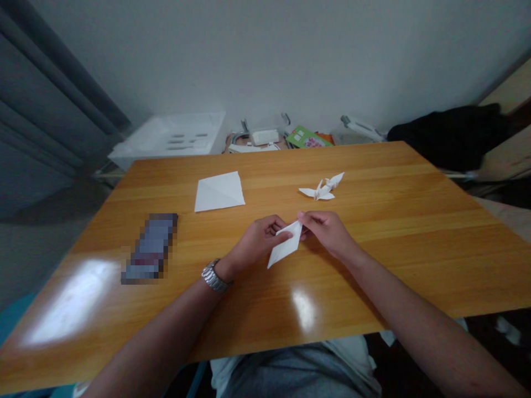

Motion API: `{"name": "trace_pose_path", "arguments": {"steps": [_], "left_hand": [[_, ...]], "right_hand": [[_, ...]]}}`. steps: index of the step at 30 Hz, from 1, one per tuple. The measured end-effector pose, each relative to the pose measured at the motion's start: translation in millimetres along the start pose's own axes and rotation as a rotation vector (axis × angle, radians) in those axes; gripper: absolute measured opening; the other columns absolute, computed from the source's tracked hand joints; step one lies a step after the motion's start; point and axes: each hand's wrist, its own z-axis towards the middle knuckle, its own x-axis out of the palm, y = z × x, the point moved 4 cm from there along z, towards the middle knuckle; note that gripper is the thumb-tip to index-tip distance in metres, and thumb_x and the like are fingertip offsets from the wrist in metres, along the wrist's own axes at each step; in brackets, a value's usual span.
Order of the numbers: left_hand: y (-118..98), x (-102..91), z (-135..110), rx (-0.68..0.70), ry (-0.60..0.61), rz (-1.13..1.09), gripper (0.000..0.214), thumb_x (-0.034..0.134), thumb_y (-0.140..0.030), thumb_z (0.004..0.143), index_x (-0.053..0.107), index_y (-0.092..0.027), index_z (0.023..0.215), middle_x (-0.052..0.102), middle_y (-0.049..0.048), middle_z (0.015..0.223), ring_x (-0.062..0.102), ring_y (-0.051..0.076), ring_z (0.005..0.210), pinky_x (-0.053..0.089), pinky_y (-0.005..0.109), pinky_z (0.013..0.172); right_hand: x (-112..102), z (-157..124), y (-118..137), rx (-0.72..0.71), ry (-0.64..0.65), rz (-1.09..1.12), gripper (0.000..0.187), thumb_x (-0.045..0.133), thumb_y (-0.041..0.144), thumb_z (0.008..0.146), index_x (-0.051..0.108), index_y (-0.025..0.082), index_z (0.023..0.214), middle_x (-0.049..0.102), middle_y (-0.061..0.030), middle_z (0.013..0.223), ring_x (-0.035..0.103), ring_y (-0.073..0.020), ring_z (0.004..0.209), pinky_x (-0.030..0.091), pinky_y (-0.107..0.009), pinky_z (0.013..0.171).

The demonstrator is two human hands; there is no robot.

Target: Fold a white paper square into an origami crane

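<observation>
Between my two hands is a piece of folded white paper [285,246], diamond-shaped and held just over the table. My left hand [261,240], with a metal watch on its wrist, is closed on it, the thumb lying across its face. At the paper's upper right corner, my right hand [326,231] pinches the tip between thumb and fingers. Beyond my right hand lie white origami cranes [321,189], apparently two, close together. A flat, creased white sheet of paper [219,192] rests further back to the left.
A phone-like object [150,249], blurred out, lies on the left of the wooden table [415,232]. Behind the far edge stand a white plastic tray [166,135], a green book [306,137] and assorted items. Black cloth [448,135] is heaped at the right.
</observation>
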Motion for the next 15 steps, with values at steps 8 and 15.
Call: {"name": "trace_pose_path", "arguments": {"steps": [8,15], "left_hand": [[1.4,-2.3,1.5,-0.013,-0.026,-0.01,0.03,0.074,-0.044,0.087,0.068,-0.015,0.09,0.071,0.0052,0.087,0.064,0.015,0.075,0.049,0.025,0.067],[5.1,-6.7,3.3,-0.081,-0.105,-0.113,0.037,0.079,-0.047,0.081,0.069,-0.015,0.095,0.074,0.0069,0.092,0.068,0.017,0.081,0.054,0.027,0.071]], "right_hand": [[-0.6,1.6,1.7,0.012,0.029,0.052,0.045,0.071,0.064,0.082,0.073,0.02,0.077,0.073,-0.0048,0.076,0.069,-0.0201,0.068,0.062,-0.033,0.067],[-2.8,6.1,-2.7,-0.023,-0.002,0.041,0.035,0.08,0.054,0.078,0.071,0.02,0.081,0.071,-0.0026,0.077,0.068,-0.0181,0.068,0.062,-0.031,0.067]]}}
